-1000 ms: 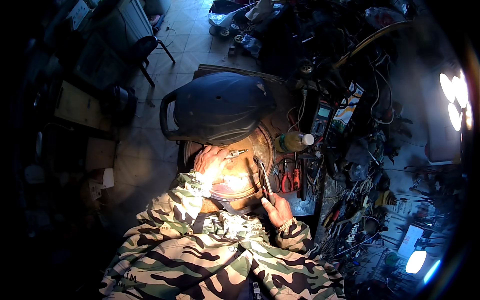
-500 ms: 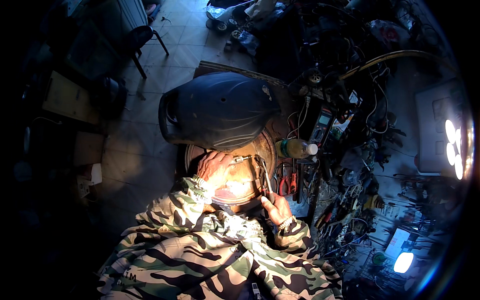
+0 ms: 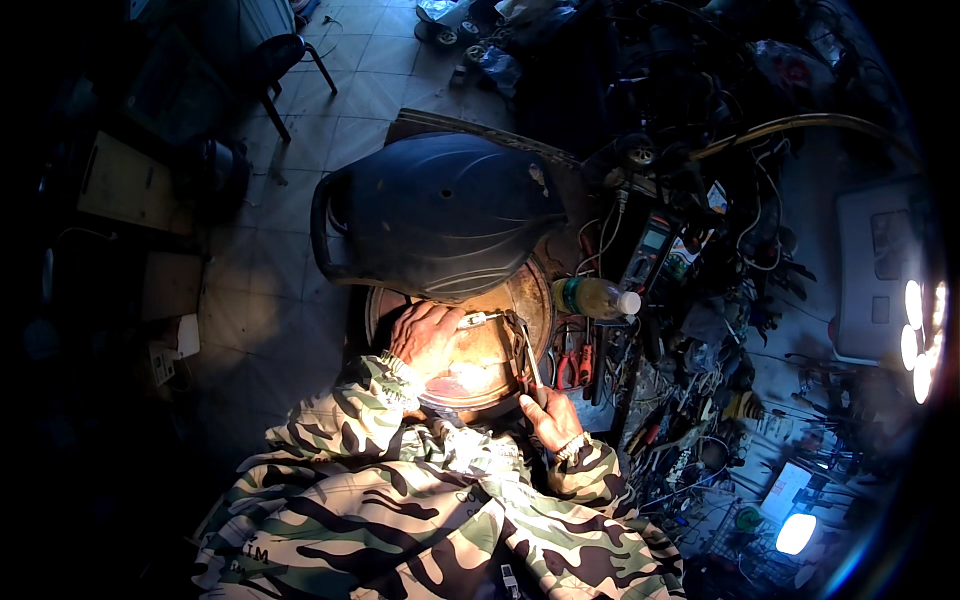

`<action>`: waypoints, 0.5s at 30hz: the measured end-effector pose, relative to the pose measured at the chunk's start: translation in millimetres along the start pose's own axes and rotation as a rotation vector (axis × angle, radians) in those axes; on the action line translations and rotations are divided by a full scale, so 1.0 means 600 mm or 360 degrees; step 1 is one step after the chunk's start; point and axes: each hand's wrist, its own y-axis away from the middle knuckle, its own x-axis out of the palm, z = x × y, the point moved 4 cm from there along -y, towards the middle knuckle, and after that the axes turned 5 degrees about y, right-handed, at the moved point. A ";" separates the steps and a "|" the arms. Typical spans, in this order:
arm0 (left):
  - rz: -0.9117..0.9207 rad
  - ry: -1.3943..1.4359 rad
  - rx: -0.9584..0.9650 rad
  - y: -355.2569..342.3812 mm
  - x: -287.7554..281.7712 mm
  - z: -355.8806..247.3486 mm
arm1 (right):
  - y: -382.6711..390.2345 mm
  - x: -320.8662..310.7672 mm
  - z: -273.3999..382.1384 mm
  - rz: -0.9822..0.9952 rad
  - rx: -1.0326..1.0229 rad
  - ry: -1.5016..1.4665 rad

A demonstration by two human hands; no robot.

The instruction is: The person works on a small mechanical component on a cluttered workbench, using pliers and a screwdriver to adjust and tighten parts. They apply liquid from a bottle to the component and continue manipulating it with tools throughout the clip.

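Over a round, worn metal surface (image 3: 490,378), lit brightly, my left hand (image 3: 425,335) is closed with its fingertips on a small whitish connector-like piece (image 3: 478,320). A dark lead (image 3: 517,345) appears to run from that piece toward my other hand. My right hand (image 3: 552,418) wraps round the handle of a slim tool with a long metal shaft (image 3: 532,362). The shaft points away from me beside the dark lead; its exact kind is unclear. Just beyond my hands lies a large black moulded plastic shell (image 3: 440,215), covering the far part of the round surface.
A bottle of yellowish liquid (image 3: 595,298) lies to the right, near red-handled pliers (image 3: 568,370) and a multimeter (image 3: 650,250). Tangled cables and tools (image 3: 690,420) crowd the right side. A dark stool (image 3: 275,65) stands on the tiled floor at far left.
The whole view has shifted slightly. My hands keep the same holds, and the tool's shaft has barely moved against the dark lead.
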 end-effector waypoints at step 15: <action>-0.0003 -0.0031 -0.0032 0.007 0.015 0.006 | -0.007 0.004 0.003 -0.0004 0.0009 0.0040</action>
